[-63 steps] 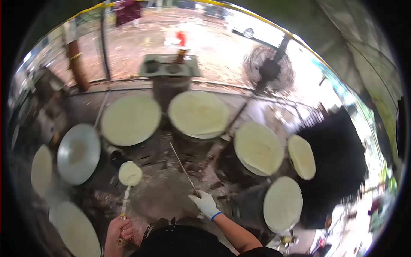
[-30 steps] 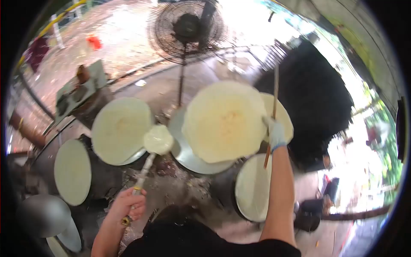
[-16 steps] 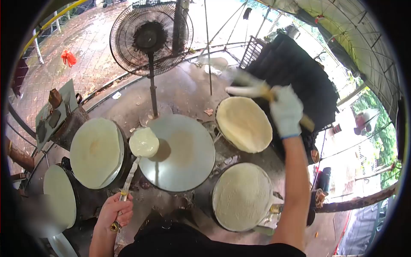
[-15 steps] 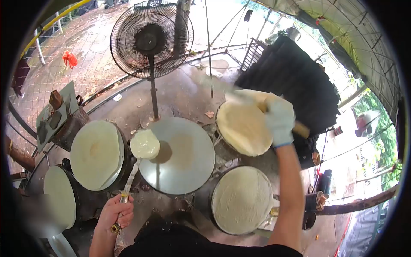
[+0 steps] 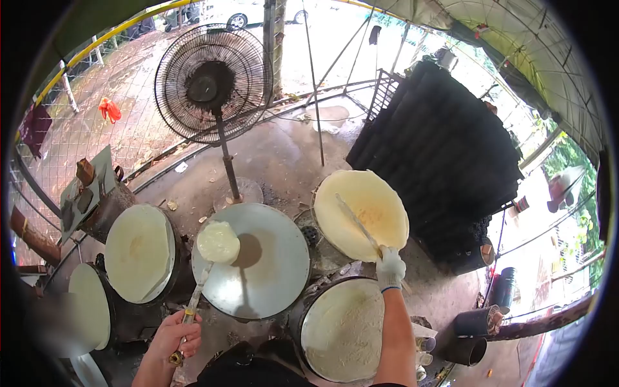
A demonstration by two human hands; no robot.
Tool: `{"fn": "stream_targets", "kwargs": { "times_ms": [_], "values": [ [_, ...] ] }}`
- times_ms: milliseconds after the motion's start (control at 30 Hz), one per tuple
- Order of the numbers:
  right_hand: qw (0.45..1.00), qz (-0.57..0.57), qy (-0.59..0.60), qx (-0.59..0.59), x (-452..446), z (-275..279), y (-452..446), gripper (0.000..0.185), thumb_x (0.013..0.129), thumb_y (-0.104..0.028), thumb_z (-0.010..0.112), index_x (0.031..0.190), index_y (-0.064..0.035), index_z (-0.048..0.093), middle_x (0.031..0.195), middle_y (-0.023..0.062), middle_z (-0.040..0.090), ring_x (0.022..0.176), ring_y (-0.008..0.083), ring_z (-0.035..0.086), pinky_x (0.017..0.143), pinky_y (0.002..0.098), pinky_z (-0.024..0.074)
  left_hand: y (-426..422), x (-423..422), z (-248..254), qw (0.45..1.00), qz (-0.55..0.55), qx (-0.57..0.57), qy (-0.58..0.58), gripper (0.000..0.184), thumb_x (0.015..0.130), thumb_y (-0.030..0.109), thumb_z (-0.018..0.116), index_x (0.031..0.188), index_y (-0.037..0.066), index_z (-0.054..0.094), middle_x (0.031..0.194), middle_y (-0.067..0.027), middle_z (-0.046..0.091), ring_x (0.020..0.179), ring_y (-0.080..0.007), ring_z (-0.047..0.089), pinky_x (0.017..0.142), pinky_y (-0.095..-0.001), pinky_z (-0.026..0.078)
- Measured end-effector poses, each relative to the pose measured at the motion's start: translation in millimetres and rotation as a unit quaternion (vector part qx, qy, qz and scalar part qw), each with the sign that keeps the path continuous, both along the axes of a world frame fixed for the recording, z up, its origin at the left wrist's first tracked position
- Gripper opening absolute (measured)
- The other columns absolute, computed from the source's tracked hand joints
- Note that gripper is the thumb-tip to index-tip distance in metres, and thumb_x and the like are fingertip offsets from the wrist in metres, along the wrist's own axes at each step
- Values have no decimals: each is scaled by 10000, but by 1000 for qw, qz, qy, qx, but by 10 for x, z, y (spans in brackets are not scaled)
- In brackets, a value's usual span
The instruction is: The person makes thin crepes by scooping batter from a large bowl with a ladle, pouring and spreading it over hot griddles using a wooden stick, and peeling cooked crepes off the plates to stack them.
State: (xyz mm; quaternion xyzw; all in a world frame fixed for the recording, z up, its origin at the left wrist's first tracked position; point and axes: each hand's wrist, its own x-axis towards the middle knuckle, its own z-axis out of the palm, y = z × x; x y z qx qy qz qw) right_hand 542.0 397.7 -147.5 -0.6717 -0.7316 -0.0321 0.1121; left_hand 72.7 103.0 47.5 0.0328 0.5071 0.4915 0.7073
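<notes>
My left hand (image 5: 175, 338) is closed round the handle of a ladle (image 5: 218, 242). Pale, thick batter fills its bowl, which hovers over the left side of a bare round griddle (image 5: 277, 271) and casts a shadow there. On my right hand (image 5: 390, 267) is a white glove, its fingers wrapped round a long thin spatula (image 5: 358, 224). The blade lies across a thin round pancake (image 5: 387, 209) at the back right; whether it touches the surface, I cannot tell. Nearer me, another pale pancake (image 5: 342, 329) covers the front-right griddle, partly hidden by my right forearm.
Two more griddles at the left hold a pale pancake (image 5: 138, 255) and a second pancake (image 5: 89, 306). A standing fan (image 5: 205, 87) rises behind the middle griddle. A large black stack (image 5: 442, 161) stands at the back right, with dark cylinders (image 5: 474, 322) at the right.
My right hand has come down towards me, and the spatula, blurred before, now lies over the back-right pancake. My left hand still holds the batter-filled ladle over the middle griddle. The view has shifted slightly.
</notes>
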Motion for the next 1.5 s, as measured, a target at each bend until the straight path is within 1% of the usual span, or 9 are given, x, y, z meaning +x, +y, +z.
{"fn": "stream_targets", "kwargs": {
  "times_ms": [333,500,600,767,900,967,1233,1400,1500],
  "values": [
    [942,-73,326,-25,-502,546,-1235,402,880,-193,595,1254,-72,512,901,92,649,751,231,653,692,354,526,113,347,-210,952,-196,102,213,218,878,28,559,1066,20,450,646,-22,462,399,-92,416,357,-256,329],
    [654,-111,715,-222,-1272,374,-2150,180,931,-95,512,1105,-68,543,823,54,614,582,115,576,511,245,477,471,487,-893,912,-273,143,271,320,882,98,567,1158,15,429,669,-45,493,432,-119,465,395,-280,368],
    [618,-211,718,-241,-1767,291,-2562,305,970,-136,475,1267,-73,505,768,38,601,541,77,513,466,227,431,700,492,-1522,846,-335,149,388,350,853,131,564,1148,4,424,726,-142,574,527,-252,568,500,-381,453],
    [842,-173,511,-32,-2540,-437,-2800,461,959,-286,477,1399,-154,441,1189,210,604,912,317,638,845,419,472,861,285,-2093,677,-380,178,604,278,829,114,508,1078,14,436,881,-248,627,740,-417,621,653,-491,486],
    [937,-233,229,-127,-2750,-442,-2912,439,910,-350,558,1341,-285,504,825,230,598,738,383,616,662,487,476,1139,-97,-2270,587,-387,254,664,234,848,103,485,1071,44,452,914,-226,621,787,-411,624,663,-499,492],
    [932,-259,223,-120,-2758,-436,-2835,445,904,-358,567,1337,-271,511,747,223,588,720,375,615,633,499,468,1250,-294,-2328,554,-376,282,687,222,859,100,478,1075,52,457,906,-212,614,786,-402,627,664,-496,497],
    [895,-242,364,-88,-3156,-241,-2249,438,931,-379,475,1307,-164,538,1095,238,622,1001,399,605,859,416,478,1728,-851,-2234,536,-314,291,728,262,879,104,481,1137,55,477,892,-182,593,770,-392,617,675,-485,495],
    [888,-259,373,-74,-3493,-405,-2366,415,949,-272,481,1325,-101,524,1120,196,651,1005,300,645,863,354,482,1743,-1079,-2124,537,-318,275,731,363,825,42,522,1185,54,479,953,-192,570,824,-379,608,706,-469,493],
    [750,-273,588,-131,-3494,-402,-2098,401,952,-214,496,1334,-97,523,1112,119,654,992,219,629,832,302,493,1768,-1156,-2092,535,-324,265,734,447,794,12,535,1234,62,475,991,-190,552,874,-371,601,733,-452,497]
  ]
}}
